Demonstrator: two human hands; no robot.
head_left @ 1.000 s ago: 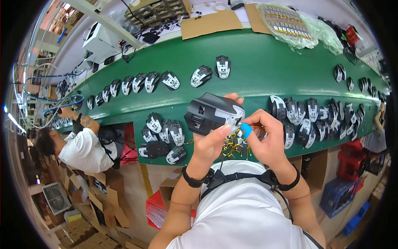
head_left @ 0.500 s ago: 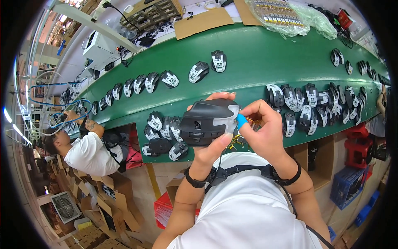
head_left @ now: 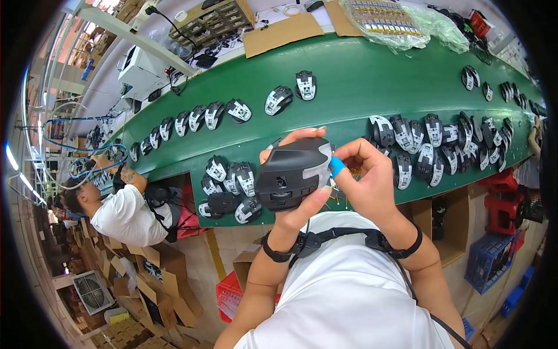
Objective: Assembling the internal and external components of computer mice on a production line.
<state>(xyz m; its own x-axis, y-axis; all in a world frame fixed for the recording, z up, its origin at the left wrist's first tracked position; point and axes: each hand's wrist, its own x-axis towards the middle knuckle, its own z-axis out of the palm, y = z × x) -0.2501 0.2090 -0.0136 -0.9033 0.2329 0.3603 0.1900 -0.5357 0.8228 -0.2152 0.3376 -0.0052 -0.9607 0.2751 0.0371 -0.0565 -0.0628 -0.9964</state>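
A black computer mouse (head_left: 295, 163) with a translucent grey section at its right end is held up in front of me. My left hand (head_left: 297, 218) is closed around it, thumb along the near side and fingertips over the far side. My right hand (head_left: 372, 183) pinches at the mouse's grey end, its thumb wrapped in a blue cover (head_left: 336, 166). Whatever may lie between those fingertips is too small or hidden to name. Behind and below the right hand, small yellow and red pieces (head_left: 339, 202) lie partly covered on the green bench.
Half-built mice stand in a cluster (head_left: 231, 178) to the left, a larger group (head_left: 433, 131) to the right, and a row (head_left: 197, 116) on the green conveyor surface (head_left: 360, 75). A co-worker (head_left: 129, 215) sits at the left. Cardboard boxes (head_left: 168, 285) and a blue crate (head_left: 490, 256) stand below.
The mouse has tilted slightly in my left hand, its left end dropping a little. My right fingers stay at its grey end. The whole view has shifted slightly.
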